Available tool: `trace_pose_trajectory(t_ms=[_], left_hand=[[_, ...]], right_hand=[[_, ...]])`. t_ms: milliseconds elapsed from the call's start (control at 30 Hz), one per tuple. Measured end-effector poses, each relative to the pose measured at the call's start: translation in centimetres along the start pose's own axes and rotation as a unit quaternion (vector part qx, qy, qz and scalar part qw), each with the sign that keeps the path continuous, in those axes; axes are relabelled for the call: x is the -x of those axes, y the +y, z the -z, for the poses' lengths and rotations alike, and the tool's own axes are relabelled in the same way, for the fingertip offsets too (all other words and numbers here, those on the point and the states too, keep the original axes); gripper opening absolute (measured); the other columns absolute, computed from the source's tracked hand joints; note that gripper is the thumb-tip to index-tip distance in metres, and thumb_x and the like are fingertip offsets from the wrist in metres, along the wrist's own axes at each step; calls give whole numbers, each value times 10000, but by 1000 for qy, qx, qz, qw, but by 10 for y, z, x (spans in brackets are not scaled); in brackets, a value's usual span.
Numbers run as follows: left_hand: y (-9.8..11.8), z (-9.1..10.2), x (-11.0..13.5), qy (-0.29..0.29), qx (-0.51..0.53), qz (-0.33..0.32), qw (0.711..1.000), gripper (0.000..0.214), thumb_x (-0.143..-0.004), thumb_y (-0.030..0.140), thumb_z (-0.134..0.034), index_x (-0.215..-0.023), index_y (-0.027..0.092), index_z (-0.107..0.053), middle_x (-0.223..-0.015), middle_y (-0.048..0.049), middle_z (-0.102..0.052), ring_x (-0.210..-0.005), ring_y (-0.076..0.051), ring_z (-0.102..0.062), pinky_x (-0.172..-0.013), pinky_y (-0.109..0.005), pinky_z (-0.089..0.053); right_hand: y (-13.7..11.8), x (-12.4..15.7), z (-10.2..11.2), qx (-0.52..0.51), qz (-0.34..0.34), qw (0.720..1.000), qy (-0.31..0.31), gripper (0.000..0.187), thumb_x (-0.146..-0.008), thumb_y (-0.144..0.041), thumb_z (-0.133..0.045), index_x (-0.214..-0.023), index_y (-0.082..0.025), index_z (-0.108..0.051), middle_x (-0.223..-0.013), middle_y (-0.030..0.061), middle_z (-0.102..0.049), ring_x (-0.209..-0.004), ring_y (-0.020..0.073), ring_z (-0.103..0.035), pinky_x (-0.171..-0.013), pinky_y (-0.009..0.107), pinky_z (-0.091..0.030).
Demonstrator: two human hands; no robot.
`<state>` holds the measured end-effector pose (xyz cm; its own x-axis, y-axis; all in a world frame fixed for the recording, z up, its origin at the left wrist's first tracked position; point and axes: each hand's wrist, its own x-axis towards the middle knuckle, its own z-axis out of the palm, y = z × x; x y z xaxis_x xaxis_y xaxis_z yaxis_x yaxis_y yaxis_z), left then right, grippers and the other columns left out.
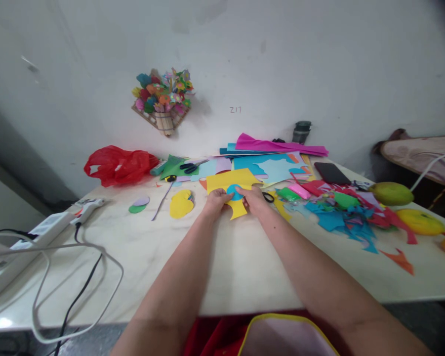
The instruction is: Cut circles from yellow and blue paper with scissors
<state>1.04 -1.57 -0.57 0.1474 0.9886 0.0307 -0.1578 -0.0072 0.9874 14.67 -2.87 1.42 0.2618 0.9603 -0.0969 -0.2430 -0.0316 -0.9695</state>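
Both my arms reach forward over a pale table (222,267). My left hand (218,199) and my right hand (254,200) are closed on the lower edge of a yellow paper sheet (232,180), one at each side. A small blue paper circle (234,192) lies on the sheet between the two hands. My right hand seems to pinch the circle's edge. Black scissor handles (268,198) lie just right of my right hand.
Yellow cut shapes (181,203), round paper pieces (140,204) and scissors (191,166) lie to the left. Coloured sheets (277,158), a phone (331,173), paper scraps (346,212) and fruit (391,193) sit right. A red bag (118,164), glue gun (87,206), power strip (29,237) and cables are left.
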Motion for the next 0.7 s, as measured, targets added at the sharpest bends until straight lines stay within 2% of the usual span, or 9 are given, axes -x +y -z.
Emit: trace_pose_trajectory(t_ms=[333, 533, 700], left_hand=[[-5, 1, -3, 38, -77, -60, 995, 468, -523, 424, -887, -565, 191, -483, -504, 56, -438, -484, -84, -393, -482, -232, -277], [-7, 2, -8, 42, -89, -65, 993, 480, -513, 464, -874, -564, 195, -479, -502, 56, -427, -494, -92, -398, -493, -243, -271], [-8, 4, -11, 46, -104, -80, 990, 506, -505, 494, -865, -548, 196, -458, -497, 62, -402, -483, -75, -335, -497, -248, -233]], right_hand=[[-2, 2, -1, -14, -20, 1000, -1, 308, -616, -222, -862, -722, -182, -576, -441, -79, -512, -325, 44, -380, -308, 170, -290], [1, -4, 3, -11, -10, 999, -47, 309, -712, -382, -809, -753, -181, -579, -457, -71, -517, -334, 55, -407, -317, 172, -311], [-2, -3, 6, 21, -7, 997, -70, 324, -657, -342, -858, -735, -168, -596, -457, -58, -535, -343, 58, -409, -298, 168, -297]])
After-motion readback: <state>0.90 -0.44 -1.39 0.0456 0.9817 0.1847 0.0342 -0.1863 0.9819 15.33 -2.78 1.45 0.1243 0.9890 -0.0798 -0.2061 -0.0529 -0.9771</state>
